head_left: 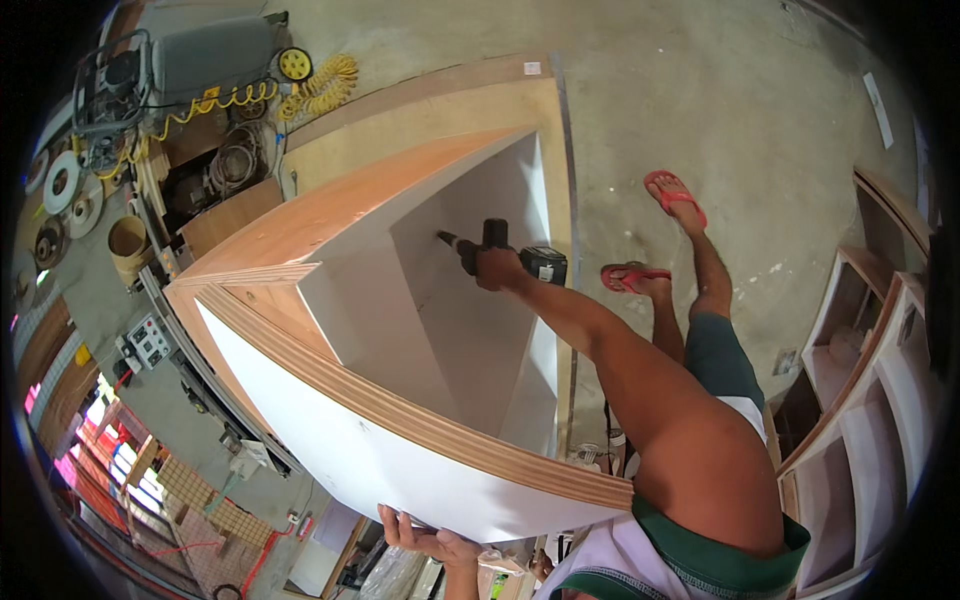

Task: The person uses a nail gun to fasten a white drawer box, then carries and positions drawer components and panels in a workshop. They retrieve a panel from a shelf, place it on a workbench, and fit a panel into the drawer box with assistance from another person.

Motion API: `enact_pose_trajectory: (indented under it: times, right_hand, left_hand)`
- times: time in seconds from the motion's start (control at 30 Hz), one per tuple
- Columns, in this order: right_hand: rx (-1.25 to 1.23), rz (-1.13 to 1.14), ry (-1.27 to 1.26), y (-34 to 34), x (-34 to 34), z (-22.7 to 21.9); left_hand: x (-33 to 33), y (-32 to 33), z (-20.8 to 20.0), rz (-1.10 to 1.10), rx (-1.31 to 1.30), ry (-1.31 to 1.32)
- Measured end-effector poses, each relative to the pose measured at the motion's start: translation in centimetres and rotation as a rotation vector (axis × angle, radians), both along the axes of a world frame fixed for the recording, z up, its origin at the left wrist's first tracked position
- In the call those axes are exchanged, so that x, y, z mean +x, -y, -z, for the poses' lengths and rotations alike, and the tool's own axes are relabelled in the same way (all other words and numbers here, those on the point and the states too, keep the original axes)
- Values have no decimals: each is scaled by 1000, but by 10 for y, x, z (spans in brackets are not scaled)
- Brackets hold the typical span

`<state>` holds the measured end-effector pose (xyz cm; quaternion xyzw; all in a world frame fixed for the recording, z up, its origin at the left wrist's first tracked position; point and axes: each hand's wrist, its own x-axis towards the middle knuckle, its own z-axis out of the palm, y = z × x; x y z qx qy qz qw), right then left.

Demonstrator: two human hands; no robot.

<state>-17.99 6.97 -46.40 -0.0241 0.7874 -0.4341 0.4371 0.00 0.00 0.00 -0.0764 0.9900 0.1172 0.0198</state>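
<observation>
A plywood cabinet point(470, 435) with a white inside and layered wooden edges lies in front of me, its hollow side facing up. Inside it, my right hand point(492, 270) grips a black cordless drill point(494, 234). The drill's narrow end points left toward the grey-white inner panel point(420, 215); whether the tip touches it I cannot tell. Beside my wrist shows the drill's battery point(545, 265). At the cabinet's near edge, my left hand point(432, 540) presses against the white outer face point(340, 430) with its fingers apart.
The cabinet rests on a wooden tabletop point(520, 90). A wheeled machine point(215, 55) and a coiled yellow air hose point(325, 88) lie at the far left. White-lined cabinets point(880, 420) stand at the right. My feet in red flip-flops point(640, 278) are on the concrete floor.
</observation>
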Motion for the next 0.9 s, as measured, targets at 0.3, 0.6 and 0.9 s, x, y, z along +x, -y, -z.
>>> enact_pose_trajectory:
  times: [0.3, 0.6, 0.9]
  right_hand:
    - [98, 197, -112, -8, -75, 24]
    - [101, 294, -76, -39, -107, 36]
    - [103, 303, -48, -62, -78, 24]
  left_hand:
    - [1, -9, -2, -25, 14, -63]
    - [1, -15, -10, -76, -126, 23]
    - [4, -10, -5, -51, -14, -66]
